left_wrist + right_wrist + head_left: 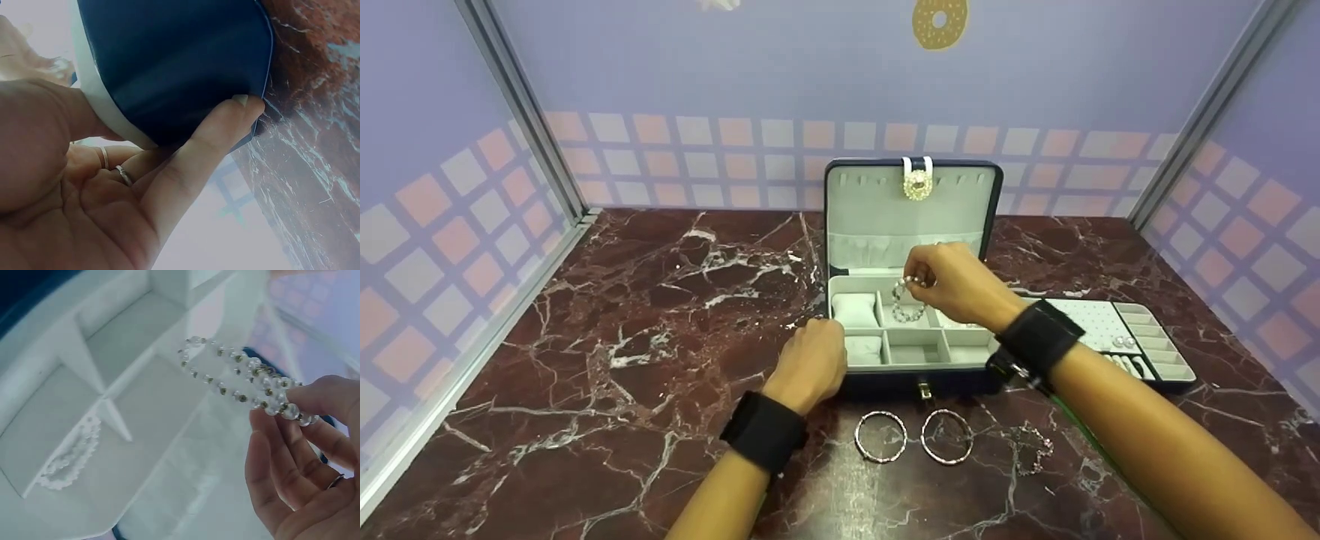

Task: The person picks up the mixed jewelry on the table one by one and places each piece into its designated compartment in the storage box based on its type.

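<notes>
My right hand (pixel 952 281) pinches a beaded bracelet (pixel 901 304) between thumb and fingertips, and it hangs over the back middle compartment of the open jewelry box (pixel 877 379). Clear round beads with small gold spacers show on the bracelet in the right wrist view (pixel 225 391). A white bead bracelet (pixel 73 455) lies in a neighbouring compartment. At the box's left front corner, my left hand (pixel 812 356) grips the side. In the left wrist view its fingers (pixel 185 163) lie along the navy outer wall (pixel 169 62), with the thumb across the pale rim.
Two thin bangles (pixel 880 436) (pixel 946 436) and a chain bracelet (pixel 1033 448) lie on the marbled table in front of the box. To the right lies a jewelry tray (pixel 1155 337) with earrings and slots. White cushions (pixel 855 309) fill the left compartments; the lid (pixel 911 210) stands upright.
</notes>
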Tool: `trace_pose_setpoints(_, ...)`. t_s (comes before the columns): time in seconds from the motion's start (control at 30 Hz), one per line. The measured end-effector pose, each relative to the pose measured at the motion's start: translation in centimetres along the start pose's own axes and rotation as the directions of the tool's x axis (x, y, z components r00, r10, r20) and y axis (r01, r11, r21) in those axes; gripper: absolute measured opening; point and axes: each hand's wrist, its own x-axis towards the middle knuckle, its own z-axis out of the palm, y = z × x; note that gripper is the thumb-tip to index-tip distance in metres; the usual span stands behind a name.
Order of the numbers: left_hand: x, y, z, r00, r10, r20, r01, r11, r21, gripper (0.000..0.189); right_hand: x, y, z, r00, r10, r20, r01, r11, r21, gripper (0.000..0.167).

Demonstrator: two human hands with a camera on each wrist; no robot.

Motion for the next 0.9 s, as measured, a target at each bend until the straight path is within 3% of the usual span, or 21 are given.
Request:
trace_pose_setpoints(0.23,0.0,-0.1,0.0,1.000,0.009,-0.004,-0.009,1.000,0.004,0.016,1.4,2.1,1.4,0.994,0.038,0.107,-0.034,0.999,-0.038,0.004)
trace_pose_setpoints(0.43,0.0,-0.1,0.1,1.000,0.005,0.006,-0.005,1.000,-0.001,0.013,2.1,3.4,2.3,0.976,0.063,0.209,-0.027,0.985,-0.171,0.005)
trace_pose_setpoints(0.63,0.0,-0.1,-0.1,1.000,0.006,0.004,-0.006,1.000,-0.010,0.013,2.2,2.5,3.0,0.983,0.092,0.161,-0.025,0.928,-0.373,0.013)
trace_pose_setpoints(0.8,0.0,-0.1,0.0,1.000,0.017,-0.004,-0.017,1.000,0.003,0.015,1.9,1.7,3.7,0.989,0.005,0.146,0.069,0.865,-0.497,0.022)
trace_pose_setpoints(0.9,0.0,-0.2,0.1,0.999,0.031,-0.017,-0.031,0.999,0.018,0.016,1.8,1.3,3.8,0.974,-0.006,0.226,0.103,0.900,-0.423,0.022)
